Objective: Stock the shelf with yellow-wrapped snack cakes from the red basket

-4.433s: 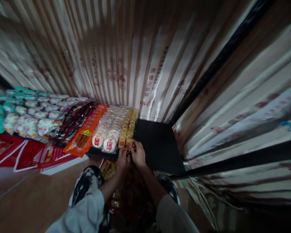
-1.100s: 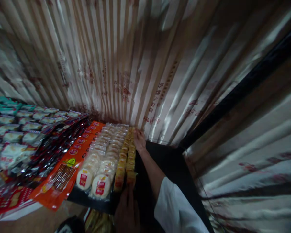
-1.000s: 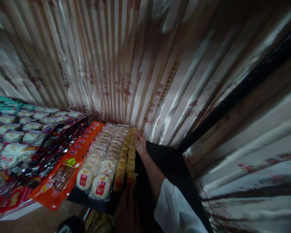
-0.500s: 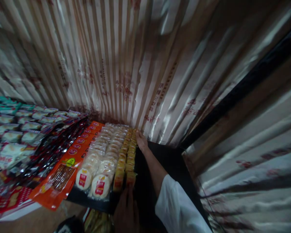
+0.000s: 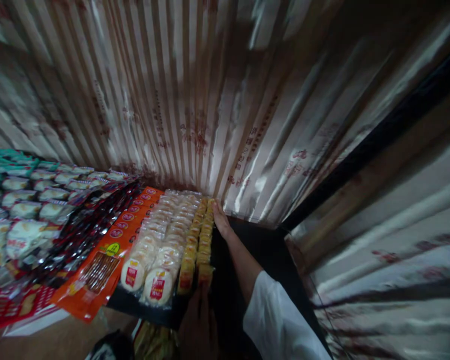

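Observation:
Two rows of small yellow wrapped cakes (image 5: 200, 235) stand packed on a black shelf (image 5: 247, 250). My right hand (image 5: 220, 220), with a white sleeve behind it, touches the far end of the right-hand row, its fingers laid along the side and partly hidden. At the near end of that row my left hand (image 5: 199, 320) presses stretched fingertips against the front cake; it is dark and blurred. To the left of the cakes lie two rows of round white crackers (image 5: 157, 287) in clear wrappers.
Orange snack packs (image 5: 108, 250), dark red shiny packets (image 5: 85, 225) and several white packets (image 5: 24, 237) fill the left side. Corrugated sheeting (image 5: 194, 100) rises behind the shelf. A dark post (image 5: 345, 160) slants down on the right. Below the shelf is a yellowish bag (image 5: 153, 342).
The whole view has shifted slightly, so the goods appear a little farther right. Both hands stay at the two ends of the yellow row.

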Demonstrator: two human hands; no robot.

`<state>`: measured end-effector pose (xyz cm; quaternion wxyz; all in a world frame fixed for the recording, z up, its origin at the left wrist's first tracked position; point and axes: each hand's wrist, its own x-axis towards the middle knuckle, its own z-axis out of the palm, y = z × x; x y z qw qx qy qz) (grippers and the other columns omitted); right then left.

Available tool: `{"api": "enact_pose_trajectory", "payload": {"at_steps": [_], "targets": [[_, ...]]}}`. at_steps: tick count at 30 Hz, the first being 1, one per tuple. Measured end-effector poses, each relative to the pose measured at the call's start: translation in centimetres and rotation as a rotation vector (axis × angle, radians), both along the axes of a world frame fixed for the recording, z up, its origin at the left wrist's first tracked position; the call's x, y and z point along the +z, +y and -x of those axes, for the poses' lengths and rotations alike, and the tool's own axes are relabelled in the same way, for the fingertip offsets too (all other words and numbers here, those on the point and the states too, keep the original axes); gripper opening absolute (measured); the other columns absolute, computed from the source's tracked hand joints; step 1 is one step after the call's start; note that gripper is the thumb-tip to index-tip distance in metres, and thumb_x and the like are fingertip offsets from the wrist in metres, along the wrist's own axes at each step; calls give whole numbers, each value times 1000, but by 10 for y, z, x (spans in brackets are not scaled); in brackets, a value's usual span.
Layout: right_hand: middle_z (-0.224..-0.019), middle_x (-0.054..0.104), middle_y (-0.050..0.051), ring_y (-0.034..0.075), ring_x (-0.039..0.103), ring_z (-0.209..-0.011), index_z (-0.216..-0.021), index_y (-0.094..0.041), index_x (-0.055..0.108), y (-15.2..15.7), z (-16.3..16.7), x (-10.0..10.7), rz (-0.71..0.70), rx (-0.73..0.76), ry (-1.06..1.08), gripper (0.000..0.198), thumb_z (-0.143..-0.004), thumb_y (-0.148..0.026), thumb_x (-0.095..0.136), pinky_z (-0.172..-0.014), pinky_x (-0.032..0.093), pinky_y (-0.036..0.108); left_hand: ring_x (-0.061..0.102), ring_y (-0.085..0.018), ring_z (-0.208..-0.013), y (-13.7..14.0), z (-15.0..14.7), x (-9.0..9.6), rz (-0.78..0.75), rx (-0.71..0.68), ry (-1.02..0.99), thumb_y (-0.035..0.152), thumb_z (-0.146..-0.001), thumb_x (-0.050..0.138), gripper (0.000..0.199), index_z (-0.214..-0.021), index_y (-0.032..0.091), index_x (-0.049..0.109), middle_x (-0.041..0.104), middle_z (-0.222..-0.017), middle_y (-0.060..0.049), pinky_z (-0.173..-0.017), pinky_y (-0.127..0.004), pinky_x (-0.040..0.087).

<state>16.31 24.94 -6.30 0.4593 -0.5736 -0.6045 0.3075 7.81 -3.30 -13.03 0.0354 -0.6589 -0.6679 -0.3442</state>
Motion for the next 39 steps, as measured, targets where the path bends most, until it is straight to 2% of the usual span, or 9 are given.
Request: {"api": "enact_pose_trajectory", "payload": {"at_steps": [6, 9, 12, 16, 20, 24, 27, 34, 39], "targets": [[-142, 45, 6, 19, 33, -136, -135, -20, 46, -19, -3, 9, 56, -19, 12, 69, -87, -65, 25, -115, 18, 40, 61, -19, -109, 0, -2, 4, -55, 20, 14, 12, -90, 38, 63, -148, 24, 15, 57, -129, -10, -82, -29, 54], [-143, 44, 11, 21, 34, -135, -137, -14, 43, -34, -5, 9, 45, -119, -8, 71, -89, -62, 21, -114, 20, 40, 59, -19, -111, 0, -1, 11, -30, -9, 1, 10, -89, 37, 62, -147, 22, 18, 56, -131, -10, -87, -28, 53], [-133, 53, 15, 25, 44, -128, -127, -11, 53, -56, -9, 6, 55, -187, 3, 71, -89, -61, 21, -110, 29, 42, 60, -19, -111, 1, 1, 16, -33, -1, -9, 10, -89, 38, 62, -147, 22, 19, 57, -130, -10, -86, -27, 53], [-126, 57, 14, 23, 56, -113, -123, -14, 57, -106, -14, 3, 40, -167, 87, 66, -89, -60, 24, -94, 47, 36, 58, -19, -114, 2, 2, 16, -53, -34, -10, 11, -89, 38, 58, -145, 17, 26, 56, -129, -13, -87, -28, 53], [-122, 58, 14, 22, 58, -107, -117, -17, 59, -177, -15, 0, 14, -162, 221, 56, -88, -57, 32, -87, 51, 36, 57, -19, -115, 3, 5, 19, -89, -73, -42, 16, -90, 38, 50, -140, 14, 36, 58, -127, -13, -90, -29, 52], [-121, 59, 13, 24, 60, -104, -108, -21, 64, -248, -16, -8, 45, -150, 312, 46, -87, -53, 39, -81, 55, 38, 61, -17, -107, 3, 8, 28, 44, -89, -40, 18, -91, 37, 45, -134, 17, 46, 58, -126, -11, -83, -24, 53], [-119, 61, 14, 25, 62, -103, -105, -21, 65, -289, -18, -15, 61, -178, 307, 45, -86, -53, 40, -79, 56, 38, 58, -17, -110, 2, 8, 38, 142, -78, -53, 16, -90, 36, 45, -132, 18, 49, 57, -124, -11, -86, -25, 52], [-105, 68, 10, 25, 66, -94, -98, -26, 67, -337, -24, -16, 117, -195, 241, 39, -84, -51, 40, -76, 57, 38, 52, -20, -117, -1, 7, 54, 254, -74, -141, 16, -88, 37, 48, -135, 19, 45, 51, -130, -11, -92, -33, 50], [-97, 71, 10, 24, 69, -83, -94, -25, 69, -359, -18, -21, 140, -135, 205, 40, -84, -49, 38, -74, 56, 37, 48, -19, -121, -5, 14, 59, 251, -169, -195, 16, -86, 39, 50, -135, 20, 45, 48, -133, -9, -100, -34, 45]]}}
